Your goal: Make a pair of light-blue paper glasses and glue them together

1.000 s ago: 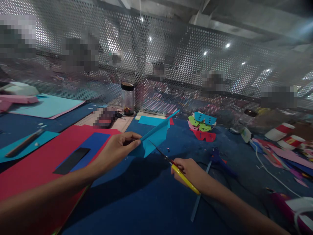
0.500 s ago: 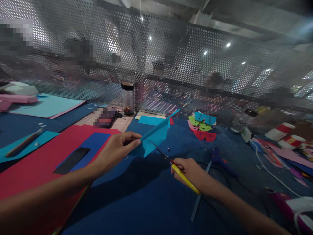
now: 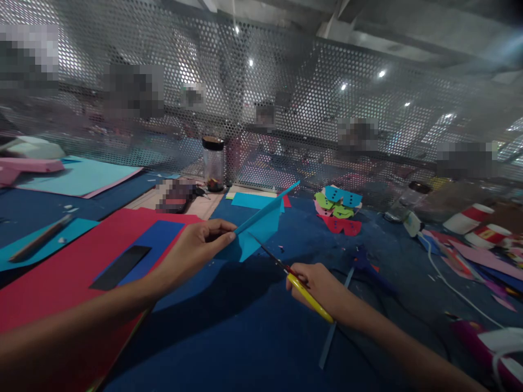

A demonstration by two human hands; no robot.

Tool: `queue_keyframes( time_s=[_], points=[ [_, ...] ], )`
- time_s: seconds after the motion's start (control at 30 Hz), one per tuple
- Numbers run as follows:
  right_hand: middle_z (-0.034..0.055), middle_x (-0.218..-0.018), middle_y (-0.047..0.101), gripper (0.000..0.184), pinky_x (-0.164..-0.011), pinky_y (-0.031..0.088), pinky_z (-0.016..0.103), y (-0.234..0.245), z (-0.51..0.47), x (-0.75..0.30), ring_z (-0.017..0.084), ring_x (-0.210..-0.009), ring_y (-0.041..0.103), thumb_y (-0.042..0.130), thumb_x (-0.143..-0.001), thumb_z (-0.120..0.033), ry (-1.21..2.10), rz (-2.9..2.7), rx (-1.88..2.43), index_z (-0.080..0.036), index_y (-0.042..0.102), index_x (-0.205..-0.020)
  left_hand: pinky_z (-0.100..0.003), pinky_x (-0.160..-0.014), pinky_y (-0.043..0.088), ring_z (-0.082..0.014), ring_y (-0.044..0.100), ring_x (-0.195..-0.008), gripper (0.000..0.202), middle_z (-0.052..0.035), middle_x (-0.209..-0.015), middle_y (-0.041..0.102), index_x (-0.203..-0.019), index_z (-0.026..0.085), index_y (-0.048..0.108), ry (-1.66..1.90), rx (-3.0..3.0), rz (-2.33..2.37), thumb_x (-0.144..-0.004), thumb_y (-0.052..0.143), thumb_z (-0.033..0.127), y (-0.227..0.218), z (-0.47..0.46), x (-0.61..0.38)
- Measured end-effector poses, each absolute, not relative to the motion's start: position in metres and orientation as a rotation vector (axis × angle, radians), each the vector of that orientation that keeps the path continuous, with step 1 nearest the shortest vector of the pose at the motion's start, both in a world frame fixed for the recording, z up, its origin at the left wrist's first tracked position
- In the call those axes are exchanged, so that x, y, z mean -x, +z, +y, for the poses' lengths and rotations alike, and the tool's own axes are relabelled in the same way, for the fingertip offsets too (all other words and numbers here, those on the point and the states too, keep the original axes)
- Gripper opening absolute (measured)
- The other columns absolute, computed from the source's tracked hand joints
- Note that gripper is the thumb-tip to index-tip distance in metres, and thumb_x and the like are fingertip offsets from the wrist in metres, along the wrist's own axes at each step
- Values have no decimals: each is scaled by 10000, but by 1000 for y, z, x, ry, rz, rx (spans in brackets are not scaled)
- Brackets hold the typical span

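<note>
Pinched between the thumb and fingers of my left hand (image 3: 208, 238) is a folded sheet of light blue paper (image 3: 261, 231), raised above the table. My right hand (image 3: 312, 286) is closed around yellow-handled scissors (image 3: 308, 296). Their blades point up and left, with the tips at the paper's lower part. Under my left forearm lies red paper (image 3: 53, 267), bearing a dark blue strip (image 3: 161, 237) and a black strip (image 3: 122, 267). More light blue paper (image 3: 251, 201) rests flat behind the held sheet.
Cut-out paper shapes (image 3: 339, 223) lie at the back right. A blue glue gun (image 3: 365, 267) and its cord are beside my right hand. Jars (image 3: 213, 163) stand by the perforated metal screen (image 3: 286, 109). Paper cups (image 3: 468, 219) and scraps crowd the right side.
</note>
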State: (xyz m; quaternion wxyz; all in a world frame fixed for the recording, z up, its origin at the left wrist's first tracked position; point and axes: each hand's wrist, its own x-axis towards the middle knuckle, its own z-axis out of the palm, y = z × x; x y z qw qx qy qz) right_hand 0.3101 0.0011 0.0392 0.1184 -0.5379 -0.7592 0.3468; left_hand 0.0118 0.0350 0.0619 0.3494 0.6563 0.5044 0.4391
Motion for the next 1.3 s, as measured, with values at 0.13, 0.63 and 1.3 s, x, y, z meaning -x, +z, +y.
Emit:
queue_keyframes(
  time_s=[0.13,0.63,1.3],
  points=[
    [-23,-681,638,72,-535,322,220,40,1,-310,126,-603,575,625,-848,-237,1006,-2238,1579,-191,681,-850,-260,-573,484,-174,652,-656,298,-17,-730,741,-935,212,775,1138,-1678,1312,-819,734,483,64,34,-13],
    [-23,-664,625,58,-530,302,219,41,1,-308,122,-586,551,629,-845,-227,998,-2244,1576,-192,673,-832,-263,-574,473,-165,625,-631,297,-8,-717,738,-928,221,777,1142,-1681,1314,-812,732,491,65,34,-13],
    [-38,-664,618,63,-534,338,211,38,2,-311,109,-580,538,636,-838,-238,1048,-2216,1539,-187,671,-845,-242,-563,411,-142,577,-632,325,-1,-734,716,-979,201,765,1115,-1693,1316,-847,718,494,62,35,-11]
  ],
)
